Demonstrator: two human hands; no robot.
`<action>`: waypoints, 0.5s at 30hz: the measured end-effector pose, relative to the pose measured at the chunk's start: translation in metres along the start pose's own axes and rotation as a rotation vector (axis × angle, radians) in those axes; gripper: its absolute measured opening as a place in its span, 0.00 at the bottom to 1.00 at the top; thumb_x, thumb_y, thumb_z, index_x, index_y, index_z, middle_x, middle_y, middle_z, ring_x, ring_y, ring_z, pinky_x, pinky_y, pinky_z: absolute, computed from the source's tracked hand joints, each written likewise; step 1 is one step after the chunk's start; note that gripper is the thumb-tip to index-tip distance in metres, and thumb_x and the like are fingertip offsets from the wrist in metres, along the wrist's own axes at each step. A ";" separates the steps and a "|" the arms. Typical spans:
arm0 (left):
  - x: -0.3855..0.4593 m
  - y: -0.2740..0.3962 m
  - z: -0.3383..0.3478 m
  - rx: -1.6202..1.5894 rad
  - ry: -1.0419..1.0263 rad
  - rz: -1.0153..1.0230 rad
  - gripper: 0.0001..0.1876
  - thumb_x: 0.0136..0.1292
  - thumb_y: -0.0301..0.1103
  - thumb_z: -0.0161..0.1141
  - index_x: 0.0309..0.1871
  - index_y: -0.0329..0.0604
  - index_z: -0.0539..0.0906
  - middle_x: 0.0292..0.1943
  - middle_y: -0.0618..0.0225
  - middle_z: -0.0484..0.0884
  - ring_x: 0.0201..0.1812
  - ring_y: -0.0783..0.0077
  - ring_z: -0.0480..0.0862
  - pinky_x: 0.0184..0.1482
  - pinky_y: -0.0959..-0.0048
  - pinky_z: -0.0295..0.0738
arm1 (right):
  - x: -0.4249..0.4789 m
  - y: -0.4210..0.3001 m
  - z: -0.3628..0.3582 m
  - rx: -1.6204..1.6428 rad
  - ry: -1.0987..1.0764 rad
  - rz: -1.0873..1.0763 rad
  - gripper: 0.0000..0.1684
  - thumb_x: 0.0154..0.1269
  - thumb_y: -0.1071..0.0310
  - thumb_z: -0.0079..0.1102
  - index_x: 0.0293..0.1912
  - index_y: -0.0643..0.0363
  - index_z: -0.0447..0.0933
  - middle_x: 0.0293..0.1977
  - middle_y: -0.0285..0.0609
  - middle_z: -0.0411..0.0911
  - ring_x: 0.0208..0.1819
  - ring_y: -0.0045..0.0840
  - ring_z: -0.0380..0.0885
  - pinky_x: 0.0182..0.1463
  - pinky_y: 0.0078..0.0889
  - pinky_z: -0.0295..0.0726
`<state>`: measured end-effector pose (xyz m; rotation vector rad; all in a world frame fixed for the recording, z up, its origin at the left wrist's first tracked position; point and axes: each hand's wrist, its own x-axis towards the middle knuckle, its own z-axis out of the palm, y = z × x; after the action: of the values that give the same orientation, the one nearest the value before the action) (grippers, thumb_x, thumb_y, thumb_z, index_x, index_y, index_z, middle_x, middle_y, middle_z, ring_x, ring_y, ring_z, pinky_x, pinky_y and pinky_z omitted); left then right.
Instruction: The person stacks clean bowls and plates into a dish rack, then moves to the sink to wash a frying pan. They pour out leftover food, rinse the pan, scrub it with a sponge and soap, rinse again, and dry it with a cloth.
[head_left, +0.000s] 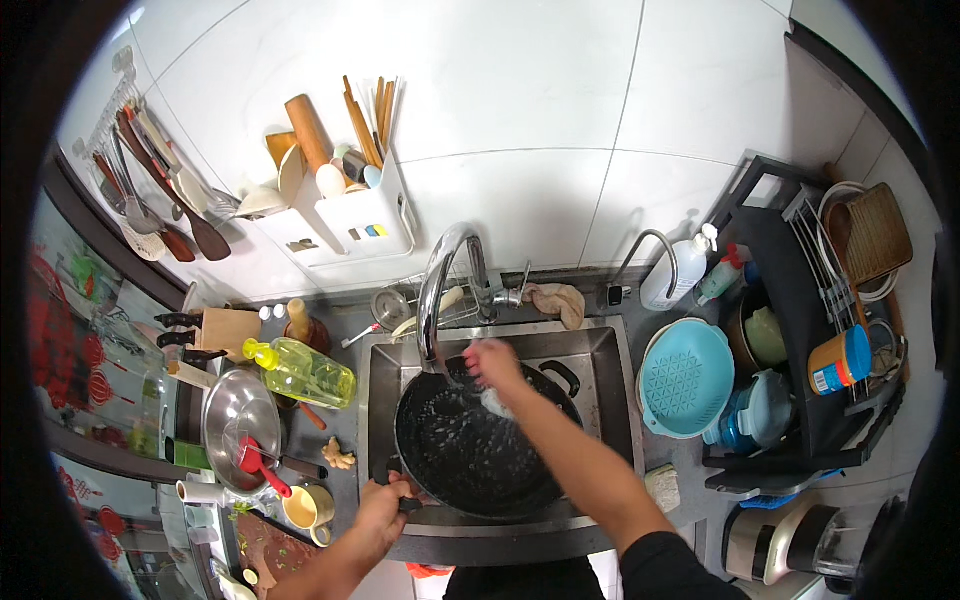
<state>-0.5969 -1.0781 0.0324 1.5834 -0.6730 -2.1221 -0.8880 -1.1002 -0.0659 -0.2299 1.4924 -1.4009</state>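
Note:
A large black wok (480, 457) sits in the stainless steel sink (607, 360), wet and speckled with droplets inside. My left hand (382, 510) grips its black side handle (409, 504) at the lower left. A second loop handle (562, 375) sticks up at the far right of the rim. Over the wok's far side, beside the outlet of the curved chrome faucet (431, 300), my right hand (493, 364) is curled. A whitish patch (495, 403) shows below that wrist; whether it is foam or a cloth in the hand is unclear.
Left of the sink stand a yellow-green soap bottle (311, 373), a steel bowl (238, 420), a yellow mug (309, 508) and ginger (337, 454). A knife block (229, 334) is behind them. To the right are a blue colander (686, 379), a sponge (662, 489) and a black rack (787, 300).

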 end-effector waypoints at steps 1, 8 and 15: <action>0.005 0.001 0.003 0.028 -0.041 -0.004 0.14 0.50 0.08 0.50 0.30 0.43 0.68 0.33 0.65 0.74 0.36 0.62 0.82 0.41 0.54 0.84 | 0.005 0.018 0.013 0.230 -0.077 0.162 0.15 0.71 0.54 0.53 0.35 0.55 0.76 0.26 0.33 0.74 0.25 0.23 0.73 0.29 0.28 0.74; 0.040 0.008 0.016 0.078 -0.065 -0.015 0.14 0.50 0.08 0.51 0.28 0.43 0.69 0.31 0.66 0.75 0.33 0.62 0.81 0.40 0.54 0.84 | 0.066 0.090 0.034 0.858 -0.162 0.357 0.17 0.75 0.57 0.49 0.31 0.55 0.72 0.22 0.33 0.68 0.17 0.20 0.62 0.18 0.21 0.60; 0.047 0.018 -0.006 0.025 -0.006 -0.028 0.14 0.51 0.08 0.50 0.31 0.42 0.69 0.32 0.66 0.74 0.34 0.60 0.82 0.44 0.49 0.86 | 0.031 0.074 0.060 0.437 0.086 0.238 0.14 0.72 0.64 0.43 0.28 0.55 0.65 0.18 0.31 0.60 0.14 0.21 0.57 0.16 0.24 0.60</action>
<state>-0.6031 -1.1209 0.0062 1.6092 -0.6859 -2.1477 -0.8214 -1.1376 -0.1300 0.2745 1.1983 -1.5132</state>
